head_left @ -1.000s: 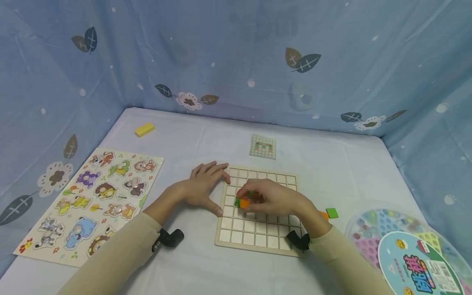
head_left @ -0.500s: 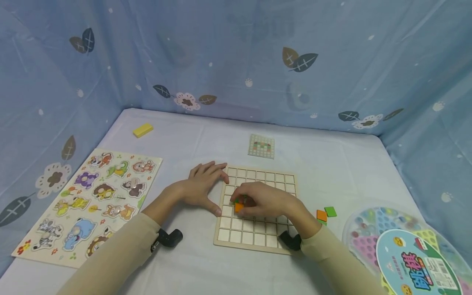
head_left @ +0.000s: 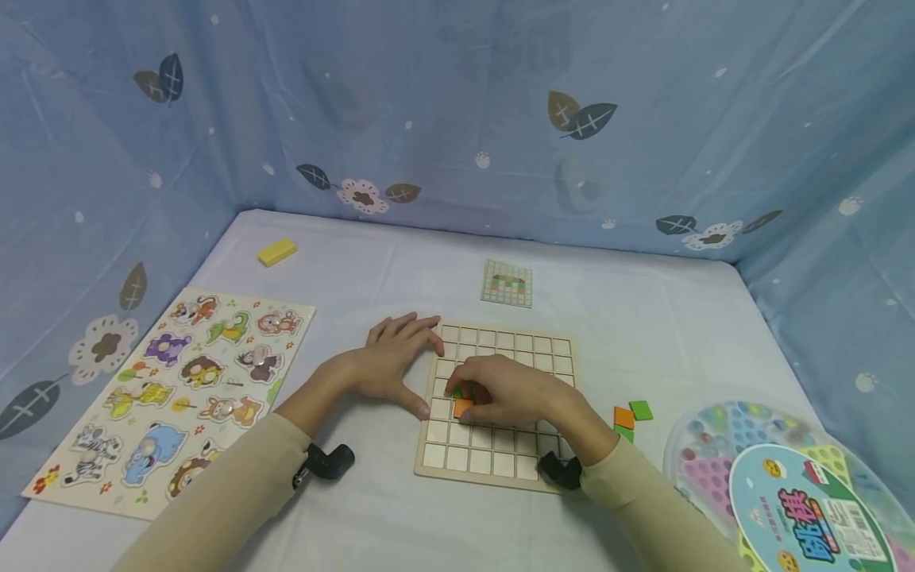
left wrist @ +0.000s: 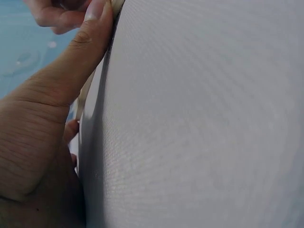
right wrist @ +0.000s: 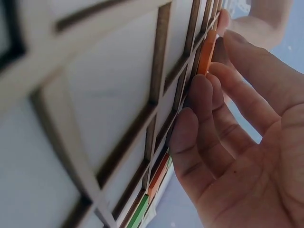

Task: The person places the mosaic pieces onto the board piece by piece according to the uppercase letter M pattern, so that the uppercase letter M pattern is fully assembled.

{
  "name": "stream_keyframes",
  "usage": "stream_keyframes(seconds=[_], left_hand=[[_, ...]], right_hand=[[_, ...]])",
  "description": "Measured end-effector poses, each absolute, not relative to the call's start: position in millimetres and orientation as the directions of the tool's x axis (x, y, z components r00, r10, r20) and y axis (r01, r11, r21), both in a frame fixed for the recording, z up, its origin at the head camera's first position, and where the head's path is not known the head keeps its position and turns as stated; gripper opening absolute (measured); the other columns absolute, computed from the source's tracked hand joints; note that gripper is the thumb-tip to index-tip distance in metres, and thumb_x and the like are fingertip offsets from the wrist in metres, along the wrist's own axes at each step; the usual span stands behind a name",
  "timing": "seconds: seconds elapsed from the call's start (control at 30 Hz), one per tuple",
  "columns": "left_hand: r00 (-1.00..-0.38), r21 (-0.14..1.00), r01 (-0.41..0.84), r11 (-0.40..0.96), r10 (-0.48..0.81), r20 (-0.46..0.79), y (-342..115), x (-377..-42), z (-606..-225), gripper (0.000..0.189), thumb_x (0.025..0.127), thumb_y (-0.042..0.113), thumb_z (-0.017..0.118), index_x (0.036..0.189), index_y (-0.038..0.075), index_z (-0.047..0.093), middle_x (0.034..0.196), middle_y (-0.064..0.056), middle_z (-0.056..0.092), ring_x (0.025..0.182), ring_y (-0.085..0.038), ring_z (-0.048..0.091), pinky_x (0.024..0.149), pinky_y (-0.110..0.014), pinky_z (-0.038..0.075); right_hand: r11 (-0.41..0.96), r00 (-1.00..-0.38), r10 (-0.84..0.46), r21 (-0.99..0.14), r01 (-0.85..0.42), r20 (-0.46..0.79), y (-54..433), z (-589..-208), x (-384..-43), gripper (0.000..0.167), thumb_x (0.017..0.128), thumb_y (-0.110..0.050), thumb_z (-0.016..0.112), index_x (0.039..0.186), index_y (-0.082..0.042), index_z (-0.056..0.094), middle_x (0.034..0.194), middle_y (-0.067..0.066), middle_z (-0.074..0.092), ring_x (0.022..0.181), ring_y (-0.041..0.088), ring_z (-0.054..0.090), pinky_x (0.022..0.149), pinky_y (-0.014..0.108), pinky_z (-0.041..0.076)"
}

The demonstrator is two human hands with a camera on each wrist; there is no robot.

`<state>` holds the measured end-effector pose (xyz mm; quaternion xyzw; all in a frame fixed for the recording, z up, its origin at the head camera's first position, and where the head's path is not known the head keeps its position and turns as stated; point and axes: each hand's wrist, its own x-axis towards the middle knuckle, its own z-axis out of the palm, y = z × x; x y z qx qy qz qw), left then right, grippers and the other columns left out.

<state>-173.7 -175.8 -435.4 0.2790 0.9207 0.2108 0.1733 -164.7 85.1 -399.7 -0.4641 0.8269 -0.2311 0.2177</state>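
In the head view a wooden grid board (head_left: 472, 462) lies on the white table. My left hand (head_left: 389, 365) rests at its left edge, thumb and fingertips touching the rim, fingers spread. The left wrist view shows that thumb (left wrist: 71, 66) against the edge. My right hand (head_left: 511, 389) is over the board's left-middle cells, fingers curled, pinching a square orange tile (head_left: 462, 408) at a cell. A bit of green tile (head_left: 458, 392) shows just beyond it, mostly hidden by the fingers. In the right wrist view the orange tile (right wrist: 206, 52) stands by the fingertips.
Loose orange (head_left: 624, 418) and green (head_left: 641, 410) tiles lie right of the board. A small pattern card (head_left: 507, 284) lies behind it. An animal puzzle (head_left: 193, 389) is at left, a yellow block (head_left: 277, 252) at back left, a round marble game (head_left: 801, 492) at right.
My right hand has moved slightly left and nearer with the orange tile, which now sits lower at a cell. The left hand stays at the board's edge.
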Motion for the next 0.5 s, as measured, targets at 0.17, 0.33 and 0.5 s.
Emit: stream_keyframes(seconds=[0.17, 0.33, 0.5], left_hand=[[-0.784, 0.491, 0.439, 0.752, 0.588, -0.2, -176, -174, -435, 0.089, 0.065, 0.075, 0.083, 0.133, 0.033, 0.044, 0.173, -0.002, 0.008, 0.158, -0.039, -0.001, 0.121, -0.068, -0.001], [-0.781, 0.493, 0.442, 0.749, 0.592, -0.199, -176, -174, -435, 0.089, 0.064, 0.076, 0.083, 0.133, 0.034, 0.044, 0.173, -0.002, 0.008, 0.158, -0.039, -0.001, 0.121, -0.068, -0.001], [-0.781, 0.498, 0.441, 0.747, 0.593, -0.196, -176, -174, -435, 0.089, 0.064, 0.075, 0.083, 0.133, 0.034, 0.044, 0.173, -0.002, 0.008, 0.158, -0.039, -0.001, 0.121, -0.068, -0.001]], right_hand=[[0.467, -0.479, -0.865, -0.597, -0.652, -0.153, 85, -397, -163, 0.029, 0.094, -0.02, 0.077, 0.121, -0.014, 0.069, 0.098, -0.005, 0.064, 0.084, 0.012, 0.059, 0.076, 0.024, 0.05], [0.464, -0.489, -0.86, -0.624, -0.629, -0.146, 90, -396, -163, 0.028, 0.094, -0.019, 0.077, 0.121, -0.015, 0.069, 0.1, -0.006, 0.067, 0.087, 0.01, 0.061, 0.08, 0.025, 0.053], [0.43, -0.476, -0.869, -0.676, -0.598, -0.132, 97, -395, -164, 0.028, 0.094, -0.015, 0.076, 0.12, -0.015, 0.067, 0.103, -0.004, 0.071, 0.089, 0.005, 0.065, 0.085, 0.028, 0.057]])
